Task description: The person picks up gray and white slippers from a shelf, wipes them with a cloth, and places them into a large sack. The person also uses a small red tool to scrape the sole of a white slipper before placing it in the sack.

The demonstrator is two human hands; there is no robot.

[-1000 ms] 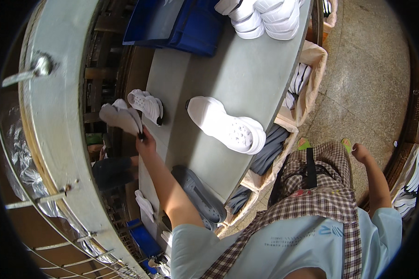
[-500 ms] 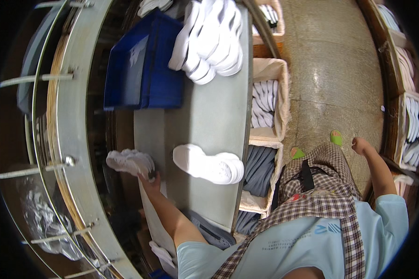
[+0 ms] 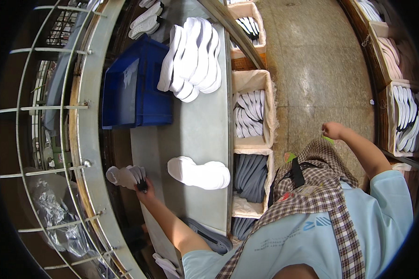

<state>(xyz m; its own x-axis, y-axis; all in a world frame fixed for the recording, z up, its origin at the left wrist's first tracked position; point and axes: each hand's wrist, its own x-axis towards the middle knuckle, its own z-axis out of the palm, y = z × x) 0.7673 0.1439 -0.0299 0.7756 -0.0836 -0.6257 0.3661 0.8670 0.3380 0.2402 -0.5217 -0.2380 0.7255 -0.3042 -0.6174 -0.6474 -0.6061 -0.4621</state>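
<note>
My left hand (image 3: 146, 192) reaches out over the left edge of the metal counter. Its fingers are closed round the near end of a row of white shoe soles (image 3: 125, 176), where a black part shows beside the fingers. On the counter, right of that hand, lies a stack of white soles (image 3: 198, 174). A bigger pile of white soles (image 3: 191, 58) stands farther up the counter against a blue plastic crate (image 3: 154, 100). Away from the counter, above the floor, my right hand (image 3: 331, 129) is curled into a fist, and nothing shows in it.
Cloth-lined baskets with white soles (image 3: 249, 114) and grey soles (image 3: 250, 178) line the counter's right side. A metal post (image 3: 235, 31) slants past them. More baskets (image 3: 405, 118) stand beyond the floor (image 3: 314, 74). A wire grid (image 3: 42, 108) rises at far left; grey soles (image 3: 207, 236) lie near me.
My right hand has swung forward and left, with the arm stretched farther out. My left hand stays on the soles beside the counter. The whole view has shifted a little.
</note>
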